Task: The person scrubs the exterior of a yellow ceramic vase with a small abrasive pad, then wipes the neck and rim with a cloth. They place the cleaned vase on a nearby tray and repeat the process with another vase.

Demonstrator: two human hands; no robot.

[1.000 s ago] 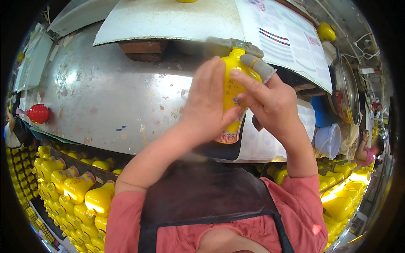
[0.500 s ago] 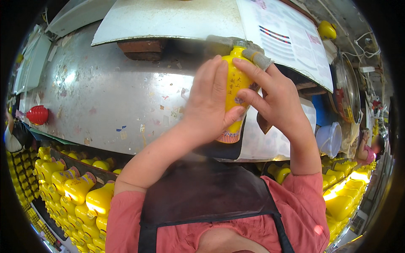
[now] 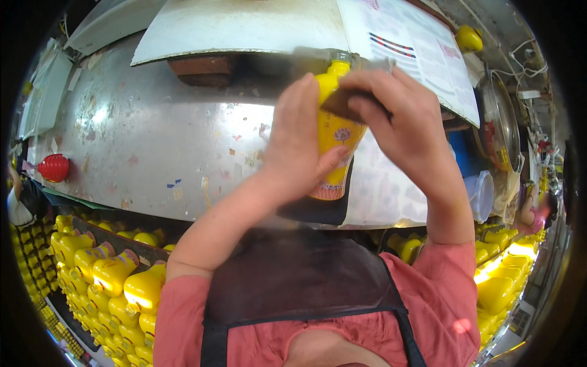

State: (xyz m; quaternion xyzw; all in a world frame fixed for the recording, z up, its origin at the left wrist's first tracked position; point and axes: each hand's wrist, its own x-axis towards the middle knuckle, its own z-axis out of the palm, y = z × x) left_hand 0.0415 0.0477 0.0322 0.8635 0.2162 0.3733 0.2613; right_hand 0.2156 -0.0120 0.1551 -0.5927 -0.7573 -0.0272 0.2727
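- Glossy yellow bottle (image 3: pixel 333 137), flower-printed, stands upright at the metal machine (image 3: pixel 153 140).
- Your left hand (image 3: pixel 299 153) grips its body.
- Your right hand (image 3: pixel 397 122) closes over its neck.
- More yellow bottles (image 3: pixel 104 275) lie crated lower left.

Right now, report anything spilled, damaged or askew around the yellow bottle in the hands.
Nothing stands out. The yellow bottle is upright between the left hand and right hand, with no spill showing. The bottles in the tray lie tilted, but evenly in rows.

Bright daylight, motion blur, fisheye warp
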